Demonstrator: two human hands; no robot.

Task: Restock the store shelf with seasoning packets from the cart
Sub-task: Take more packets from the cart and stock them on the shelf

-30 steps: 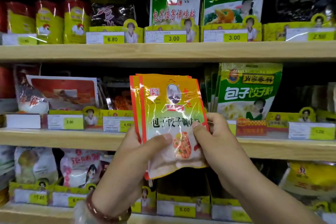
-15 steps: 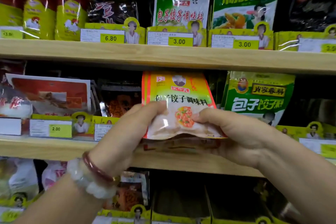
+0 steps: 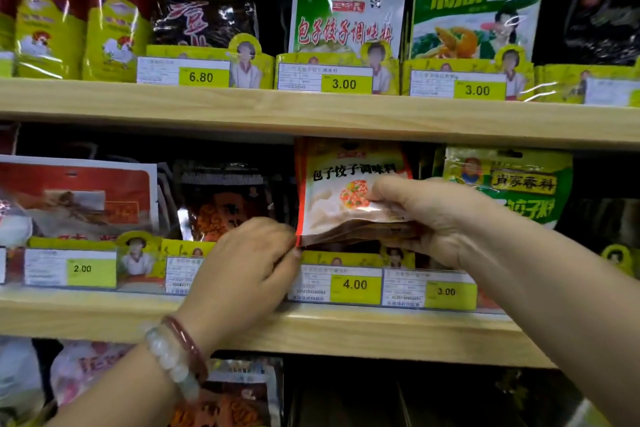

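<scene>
Pale wooden shelves (image 3: 311, 114) ran across the whole view, one board above another (image 3: 104, 319), with deep shadow behind the goods. Along each front edge stood yellow card trays (image 3: 214, 55) carrying white and yellow price tags (image 3: 204, 76). Up top sat yellow pouches with red tops (image 3: 114, 31), a dark bag (image 3: 204, 21) and green packs (image 3: 474, 10). In the middle row were a red and white pack (image 3: 76, 194) and another dark bag (image 3: 225, 204). Light glared off the glossy plastic. More bags (image 3: 90, 367) showed dimly below.
</scene>
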